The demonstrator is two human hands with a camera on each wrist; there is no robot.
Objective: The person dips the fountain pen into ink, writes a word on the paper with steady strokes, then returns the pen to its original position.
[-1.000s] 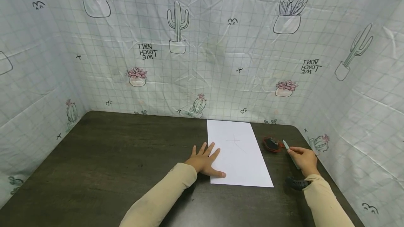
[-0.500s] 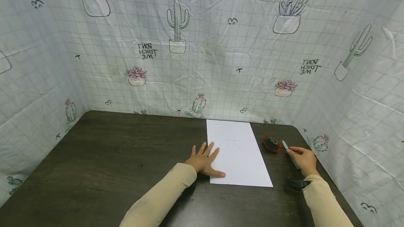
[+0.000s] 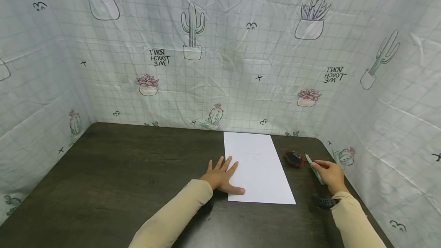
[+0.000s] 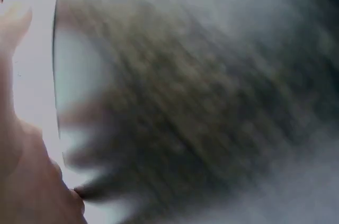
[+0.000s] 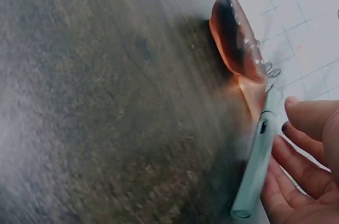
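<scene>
A white sheet of paper (image 3: 260, 181) with faint drawn lines lies on the dark table. My left hand (image 3: 220, 181) rests flat across its left edge, fingers spread and thumb on the sheet. The left wrist view shows that hand (image 4: 37, 187) at the far left over the paper. By the table's right side, my right hand (image 3: 330, 173) is at a pale green pen (image 3: 317, 174). In the right wrist view, fingers (image 5: 299, 166) lie along the pen's right side, and a thin gap separates the thumb (image 5: 307, 115) from the pen.
Sunglasses (image 3: 294, 159) with a reddish frame and dark lenses lie just left of the pen tip, beyond the paper's right edge. A black wrist-worn device (image 3: 324, 202) sits at the right cuff. Behind the table (image 3: 120, 171) hangs a cactus-print cloth (image 3: 234, 60).
The head view has shifted slightly. Both hands, the paper, the pen and the sunglasses keep nearly the same places relative to one another.
</scene>
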